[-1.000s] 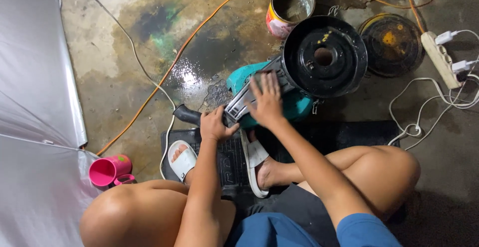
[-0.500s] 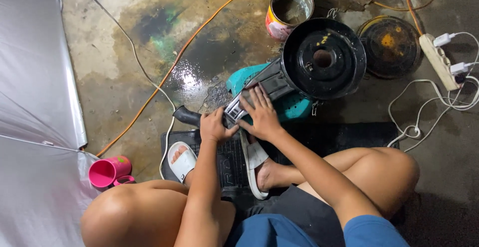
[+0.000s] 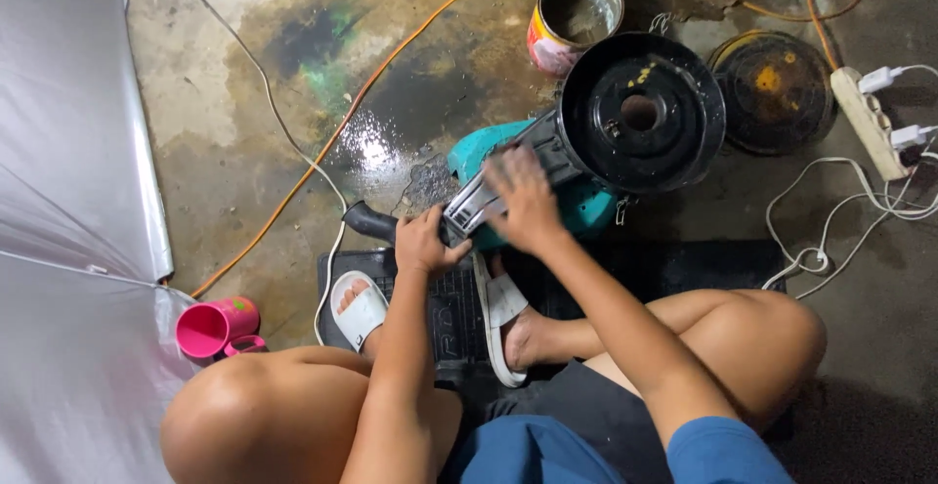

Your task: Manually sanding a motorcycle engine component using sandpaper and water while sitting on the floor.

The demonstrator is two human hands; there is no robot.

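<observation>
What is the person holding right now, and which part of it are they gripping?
The left hand grips the rear handle end of the teal and black power tool, near its cord. The right hand lies on top of the tool's grey body, pressing rather than clasping.

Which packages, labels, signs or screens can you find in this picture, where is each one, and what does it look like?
Tin can: on the floor at the top, behind the black round machine part; open cylinder, its paper label red and yellow.
No signs or screens show.
</observation>
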